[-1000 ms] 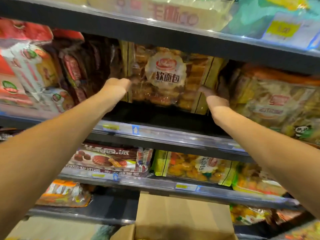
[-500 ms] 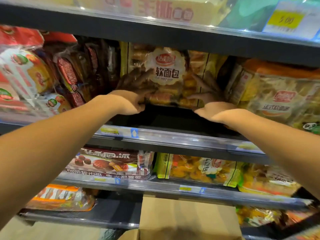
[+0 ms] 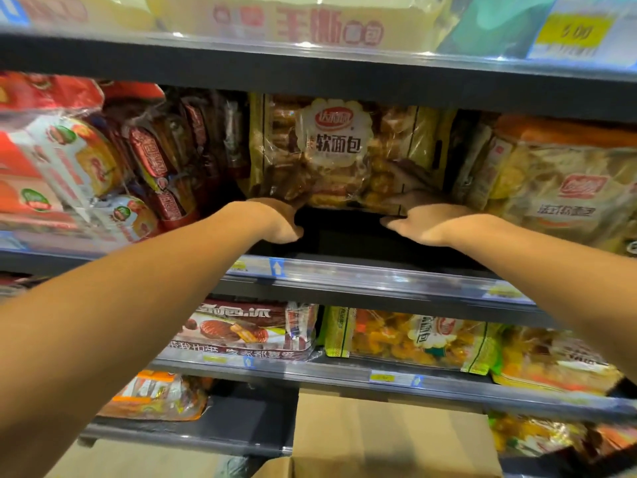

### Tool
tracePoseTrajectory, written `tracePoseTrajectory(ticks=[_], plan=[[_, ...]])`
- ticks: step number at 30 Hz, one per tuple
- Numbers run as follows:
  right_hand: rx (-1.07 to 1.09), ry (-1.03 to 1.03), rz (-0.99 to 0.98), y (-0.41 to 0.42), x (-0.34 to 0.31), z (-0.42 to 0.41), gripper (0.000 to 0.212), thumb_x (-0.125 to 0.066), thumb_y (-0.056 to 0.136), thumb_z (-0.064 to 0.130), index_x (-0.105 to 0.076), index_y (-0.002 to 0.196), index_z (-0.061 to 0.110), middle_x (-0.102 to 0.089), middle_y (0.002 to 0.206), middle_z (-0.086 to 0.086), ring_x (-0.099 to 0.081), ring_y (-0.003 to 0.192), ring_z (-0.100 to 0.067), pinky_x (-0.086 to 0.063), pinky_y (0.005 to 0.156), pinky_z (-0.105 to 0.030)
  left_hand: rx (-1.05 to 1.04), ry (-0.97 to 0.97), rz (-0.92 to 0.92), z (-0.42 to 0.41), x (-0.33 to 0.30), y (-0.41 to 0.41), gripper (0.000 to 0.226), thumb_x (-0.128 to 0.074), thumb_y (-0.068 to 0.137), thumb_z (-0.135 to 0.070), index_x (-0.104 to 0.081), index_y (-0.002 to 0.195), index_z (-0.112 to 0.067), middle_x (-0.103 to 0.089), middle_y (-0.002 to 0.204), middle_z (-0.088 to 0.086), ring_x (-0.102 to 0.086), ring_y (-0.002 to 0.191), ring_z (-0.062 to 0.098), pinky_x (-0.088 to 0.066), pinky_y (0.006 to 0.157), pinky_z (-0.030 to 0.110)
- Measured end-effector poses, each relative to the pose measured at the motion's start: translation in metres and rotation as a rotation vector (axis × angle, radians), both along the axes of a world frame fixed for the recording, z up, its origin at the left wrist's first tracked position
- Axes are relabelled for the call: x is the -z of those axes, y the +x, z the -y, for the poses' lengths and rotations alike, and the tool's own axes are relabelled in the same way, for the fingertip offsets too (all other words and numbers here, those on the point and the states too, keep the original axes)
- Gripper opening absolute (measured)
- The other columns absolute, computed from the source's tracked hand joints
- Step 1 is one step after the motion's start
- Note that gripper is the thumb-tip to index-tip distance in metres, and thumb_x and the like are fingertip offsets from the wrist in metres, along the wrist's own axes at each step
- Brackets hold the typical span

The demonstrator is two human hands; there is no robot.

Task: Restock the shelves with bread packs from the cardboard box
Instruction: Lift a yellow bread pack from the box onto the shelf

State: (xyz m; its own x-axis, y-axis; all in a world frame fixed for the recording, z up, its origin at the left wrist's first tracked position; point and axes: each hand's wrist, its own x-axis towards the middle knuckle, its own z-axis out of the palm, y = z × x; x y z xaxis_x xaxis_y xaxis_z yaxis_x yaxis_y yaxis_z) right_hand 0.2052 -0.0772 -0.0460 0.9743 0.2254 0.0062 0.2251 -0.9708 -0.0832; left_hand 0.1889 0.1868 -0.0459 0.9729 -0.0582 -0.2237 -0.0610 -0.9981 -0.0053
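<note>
A clear bread pack (image 3: pixel 339 150) with a white and red label stands upright in the middle shelf, above a dark gap. My left hand (image 3: pixel 275 219) holds its lower left corner. My right hand (image 3: pixel 431 222) holds its lower right corner. The fingers of both hands reach up behind the pack and show dimly through the plastic, and both thumbs lie under its bottom edge. The open cardboard box (image 3: pixel 379 436) sits low in the view, below the shelves.
Dark red packs (image 3: pixel 165 157) crowd the pack's left side and yellow bread packs (image 3: pixel 558 181) its right. The shelf's front rail (image 3: pixel 379 276) carries price tags. An upper shelf (image 3: pixel 310 67) hangs close above. Lower shelves hold more packs (image 3: pixel 413 339).
My hands slid from the pack's sides down to its bottom corners, with the fingers going behind it. The pack now stands a little straighter and deeper in the shelf.
</note>
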Motion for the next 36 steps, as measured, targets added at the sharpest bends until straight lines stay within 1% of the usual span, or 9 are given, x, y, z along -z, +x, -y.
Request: tracePoseTrajectory(ticks=[2, 5, 7, 10, 13, 16, 24, 34, 36], plan=[[-0.010, 0.042, -0.022, 0.004, -0.001, -0.005, 0.073, -0.041, 0.092, 0.068, -0.041, 0.152, 0.026, -0.009, 0.168, 0.001, -0.016, 0.153, -0.027, -0.020, 0.123, -0.042, -0.037, -0.004, -0.015, 0.000, -0.003, 0.001, 0.070, -0.041, 0.101, -0.054, -0.012, 0.160, -0.030, -0.025, 0.164, 0.006, -0.030, 0.147, 0.030, -0.031, 0.114, 0.039], [-0.109, 0.053, 0.042, -0.001, -0.012, -0.011, 0.054, -0.053, 0.099, 0.049, -0.046, 0.148, 0.027, 0.006, 0.168, 0.010, 0.001, 0.155, -0.019, -0.007, 0.123, -0.034, -0.016, -0.022, 0.005, 0.005, -0.008, -0.004, 0.071, -0.043, 0.100, -0.053, -0.009, 0.160, -0.034, -0.026, 0.163, 0.006, -0.031, 0.146, 0.032, -0.033, 0.114, 0.040], [-0.064, 0.009, 0.016, -0.011, -0.019, -0.012, 0.053, -0.051, 0.098, 0.055, -0.054, 0.142, 0.025, -0.011, 0.168, 0.002, -0.013, 0.153, -0.025, -0.019, 0.122, -0.039, 0.013, -0.003, 0.047, 0.008, -0.012, -0.014, 0.070, -0.042, 0.100, -0.055, -0.013, 0.159, -0.033, -0.032, 0.160, 0.008, -0.036, 0.142, 0.034, -0.036, 0.112, 0.042], [0.059, 0.054, -0.076, -0.040, -0.022, -0.004, 0.067, -0.046, 0.097, 0.063, -0.050, 0.141, 0.012, -0.047, 0.147, -0.011, -0.048, 0.131, -0.031, -0.042, 0.101, -0.038, 0.054, 0.091, 0.106, 0.008, -0.017, -0.041, 0.070, -0.039, 0.100, -0.058, -0.015, 0.159, -0.029, -0.025, 0.162, 0.010, -0.028, 0.145, 0.036, -0.026, 0.116, 0.046], [-0.123, 0.181, 0.030, -0.083, -0.023, 0.011, 0.066, -0.054, 0.096, 0.056, -0.040, 0.152, 0.025, -0.038, 0.157, -0.012, -0.033, 0.144, -0.032, -0.033, 0.113, -0.042, 0.131, 0.128, 0.199, 0.011, -0.017, -0.075, 0.067, -0.038, 0.101, -0.056, -0.019, 0.159, -0.028, -0.016, 0.164, 0.011, -0.015, 0.148, 0.037, -0.015, 0.119, 0.048], [-0.254, 0.288, 0.119, -0.126, -0.019, 0.026, 0.060, -0.057, 0.097, 0.049, -0.042, 0.152, 0.031, -0.026, 0.164, -0.002, -0.021, 0.151, -0.023, -0.023, 0.121, -0.043, 0.219, 0.097, 0.352, 0.013, -0.012, -0.108, 0.061, -0.034, 0.102, -0.053, -0.030, 0.156, -0.024, -0.027, 0.161, 0.013, -0.023, 0.146, 0.039, -0.022, 0.119, 0.048], [-0.356, 0.364, 0.101, -0.230, 0.034, 0.074, 0.063, -0.051, 0.095, 0.056, -0.039, 0.153, 0.033, -0.020, 0.164, 0.015, -0.010, 0.153, -0.008, -0.016, 0.122, -0.035, 0.367, -0.112, 0.479, 0.048, 0.027, -0.209, 0.065, -0.033, 0.101, -0.057, -0.033, 0.156, -0.022, -0.018, 0.166, 0.003, -0.009, 0.154, 0.026, -0.008, 0.124, 0.040], [-0.150, 0.309, -0.335, -0.303, 0.177, 0.130, 0.081, -0.040, 0.086, 0.074, -0.035, 0.154, 0.031, -0.026, 0.164, 0.004, -0.021, 0.151, -0.019, -0.019, 0.124, -0.039, 0.363, -0.091, 0.012, 0.107, 0.177, -0.290, 0.114, 0.019, 0.071, -0.086, -0.032, 0.155, -0.029, -0.009, 0.168, -0.002, -0.002, 0.154, 0.024, -0.005, 0.123, 0.042], [-0.094, 0.284, -0.433, -0.309, 0.208, 0.139, 0.080, -0.041, 0.089, 0.073, -0.031, 0.156, 0.031, -0.024, 0.164, 0.006, -0.020, 0.152, -0.019, -0.021, 0.123, -0.042, 0.347, -0.078, -0.081, 0.114, 0.204, -0.297, 0.109, 0.015, 0.074, -0.085, -0.033, 0.155, -0.029, -0.010, 0.168, -0.003, -0.002, 0.154, 0.024, -0.006, 0.123, 0.042]])
